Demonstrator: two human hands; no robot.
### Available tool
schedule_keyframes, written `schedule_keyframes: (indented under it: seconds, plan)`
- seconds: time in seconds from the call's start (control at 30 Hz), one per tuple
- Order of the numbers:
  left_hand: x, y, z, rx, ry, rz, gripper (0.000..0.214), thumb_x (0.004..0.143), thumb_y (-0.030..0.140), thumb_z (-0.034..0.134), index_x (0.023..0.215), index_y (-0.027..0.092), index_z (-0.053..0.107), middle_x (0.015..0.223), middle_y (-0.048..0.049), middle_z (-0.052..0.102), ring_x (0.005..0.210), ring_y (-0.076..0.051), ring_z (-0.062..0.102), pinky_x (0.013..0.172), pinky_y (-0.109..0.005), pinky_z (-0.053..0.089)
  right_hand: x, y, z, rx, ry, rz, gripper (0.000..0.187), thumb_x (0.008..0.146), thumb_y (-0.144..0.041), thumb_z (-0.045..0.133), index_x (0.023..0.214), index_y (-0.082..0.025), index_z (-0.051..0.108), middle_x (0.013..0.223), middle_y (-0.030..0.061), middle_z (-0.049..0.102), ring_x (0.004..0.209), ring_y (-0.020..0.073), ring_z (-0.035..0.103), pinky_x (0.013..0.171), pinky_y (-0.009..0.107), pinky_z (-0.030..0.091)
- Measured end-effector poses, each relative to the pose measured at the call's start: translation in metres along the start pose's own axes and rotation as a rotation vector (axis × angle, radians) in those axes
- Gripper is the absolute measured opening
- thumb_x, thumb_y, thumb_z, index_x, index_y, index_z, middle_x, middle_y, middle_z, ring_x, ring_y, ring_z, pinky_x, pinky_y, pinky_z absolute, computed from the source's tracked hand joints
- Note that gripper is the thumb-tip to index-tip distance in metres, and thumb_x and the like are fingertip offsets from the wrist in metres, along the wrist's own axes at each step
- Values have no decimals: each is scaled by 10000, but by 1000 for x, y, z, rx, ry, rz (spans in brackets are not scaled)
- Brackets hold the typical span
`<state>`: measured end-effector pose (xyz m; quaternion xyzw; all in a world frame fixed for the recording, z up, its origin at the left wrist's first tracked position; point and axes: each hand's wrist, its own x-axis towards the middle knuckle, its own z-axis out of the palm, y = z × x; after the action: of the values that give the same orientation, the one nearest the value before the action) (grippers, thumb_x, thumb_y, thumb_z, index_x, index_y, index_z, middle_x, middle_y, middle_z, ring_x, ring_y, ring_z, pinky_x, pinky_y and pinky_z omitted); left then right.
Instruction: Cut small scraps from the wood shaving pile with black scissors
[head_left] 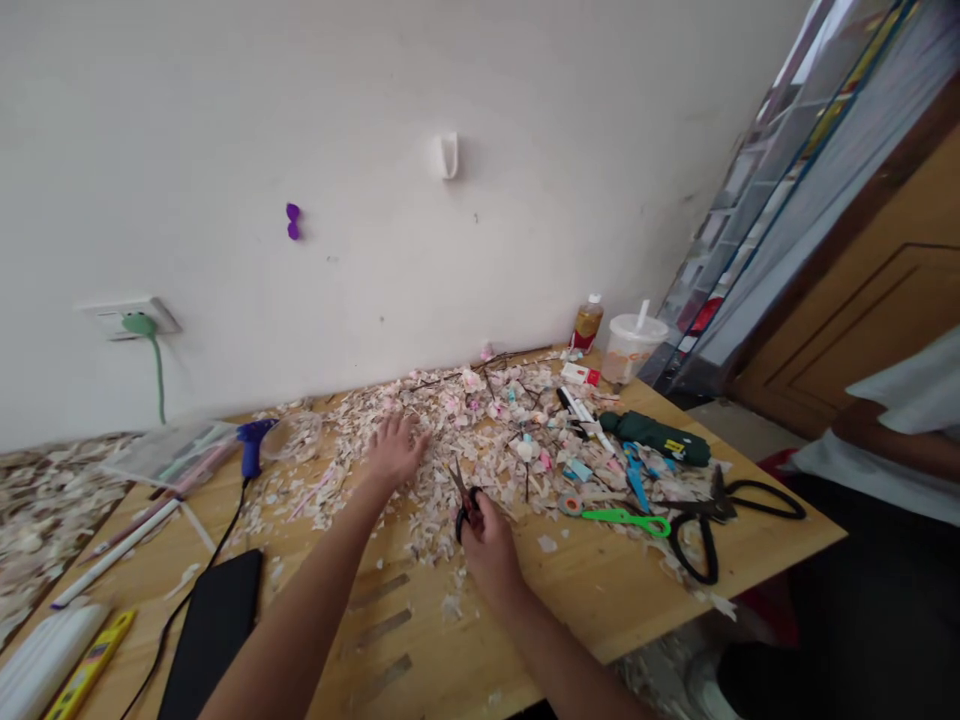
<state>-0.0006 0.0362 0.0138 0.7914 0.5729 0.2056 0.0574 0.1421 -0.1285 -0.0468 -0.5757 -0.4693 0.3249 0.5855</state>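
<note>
Holding scissors (463,500) right hand (491,545) | left hand (394,450) apparently on scraps (450,420)

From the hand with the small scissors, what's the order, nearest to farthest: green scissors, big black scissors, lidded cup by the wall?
From the right hand:
1. Green scissors, just to its right.
2. Black scissors, farther right, near the table edge.
3. Cup, at the far right corner by the wall.

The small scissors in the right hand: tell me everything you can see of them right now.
The small scissors look dark, black-handled with thin metal blades. The right hand grips the handle loops, so these are partly hidden. The blades point up and away toward the wall, slightly parted, their tips over the pile of pale paper scraps on the wooden table. The left hand rests on the scraps nearby, apart from the scissors.
</note>
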Motion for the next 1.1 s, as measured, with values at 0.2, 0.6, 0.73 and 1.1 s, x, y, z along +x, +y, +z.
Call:
schedule_keyframes:
  seconds: [0.2, 0.6, 0.73, 1.1]
  plan:
    - [-7, 14, 41, 4, -135, 81, 532, 868, 597, 469, 1321, 329, 546, 1468, -97, 467, 1373, -367, 332, 1108, -583, 176, 1, -7, -2, -52, 6, 3, 186, 873, -331, 531, 948, -180, 610, 828, 46, 642, 710, 160, 590, 663, 252, 479]
    - [43, -22, -24, -412, 168, -98, 347, 918, 402, 368, 1062, 171, 584, 1038, -93, 680, 989, -219, 608, 893, -350, 460, 4, -5, -1, 30, 40, 1, 204, 855, -372, 556, 907, -187, 624, 817, 51, 655, 709, 165, 602, 646, 247, 490]
    - [53, -18, -54, -526, 153, -64, 421, 873, 464, 460, 1138, 163, 587, 1117, -97, 688, 1040, -214, 617, 928, -332, 453, 5, -5, -1, 30, 41, -2, 216, 853, -391, 561, 898, -189, 625, 806, 47, 656, 702, 162, 595, 641, 242, 488]
    - [65, -15, -72, -347, 132, -53, 471, 879, 554, 434, 1009, 149, 636, 949, -116, 718, 863, -230, 669, 759, -329, 507, 4, -4, -2, 96, 17, 8, 273, 878, -400, 538, 994, -173, 636, 869, 69, 667, 723, 171, 616, 663, 258, 497]
